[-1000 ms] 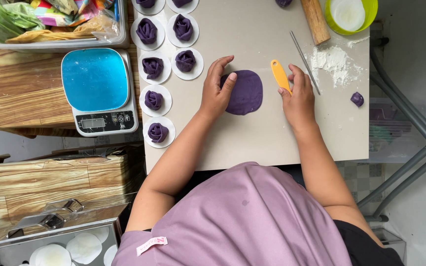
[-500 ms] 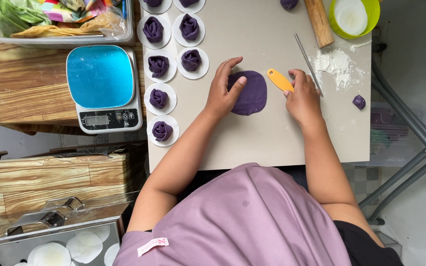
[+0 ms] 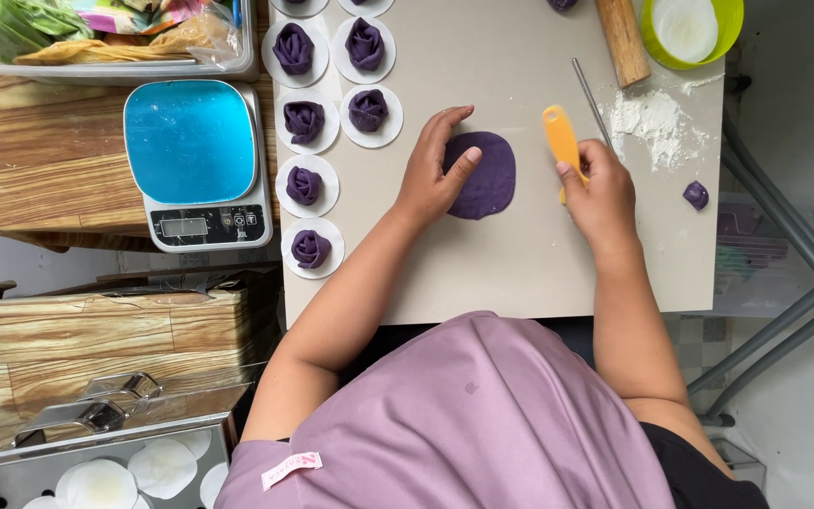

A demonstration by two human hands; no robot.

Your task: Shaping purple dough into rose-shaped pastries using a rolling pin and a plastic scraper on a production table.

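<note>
While left hand (image 3: 432, 170) lies flat, fingers apart, on purple dough disc (image 3: 482, 175), right hand (image 3: 599, 196) clamps orange scraper (image 3: 561, 139) beside disc; green bowl (image 3: 691, 30) beyond disc holds white rounds.

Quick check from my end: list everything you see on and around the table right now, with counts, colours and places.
Flat purple dough disc: 1, purple, table centre, under the left fingers.
Orange plastic scraper: 1, orange, right of the disc.
Rose-shaped purple dough pieces: 6 fully seen, each on a white paper round, table's left side.
Small purple dough lump: 1, right edge.
White flour pile: 1, upper right.
Wooden rolling pin: 1, top.
Thin metal rod: 1, beside the flour.
Green bowl: 1, top right corner.
Blue-topped kitchen scale: 1, left of the table.
Beige table: 1.
Left hand: pressing the disc.
Right hand: gripping the scraper.
</note>
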